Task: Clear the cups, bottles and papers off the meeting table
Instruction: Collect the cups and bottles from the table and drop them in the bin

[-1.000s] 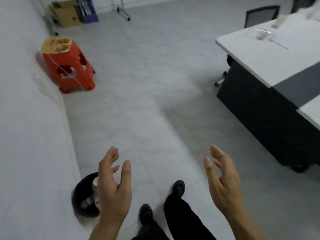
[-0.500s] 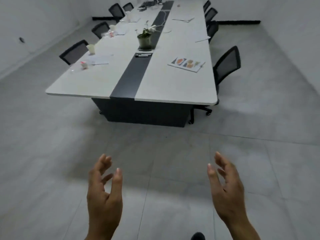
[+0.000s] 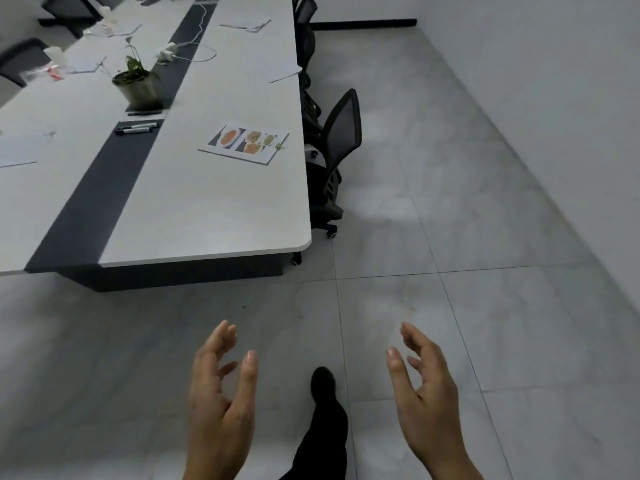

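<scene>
A long white meeting table (image 3: 207, 216) with a dark centre strip fills the upper left. On its near right side lies a paper with food pictures (image 3: 244, 144). More papers lie further back: one at the right edge (image 3: 284, 76), one far off (image 3: 245, 25), one at the left edge (image 3: 17, 150). A white cup (image 3: 55, 54) and a clear bottle with a red label (image 3: 41, 72) stand at the far left. My left hand (image 3: 221, 407) and right hand (image 3: 424, 393) hover over the floor in front of the table, fingers relaxed, holding nothing.
A potted plant (image 3: 135, 85) and two markers (image 3: 136, 127) sit on the centre strip, with a white charger and cable (image 3: 180, 51) behind. Black office chairs (image 3: 334, 150) line the table's right side. A white wall (image 3: 554, 98) runs along the right. My foot (image 3: 322, 382) steps on grey tiles.
The view has swung from the bin and red stool by the wall round to the table, and I have come closer to its near right corner. Both hands stay empty.
</scene>
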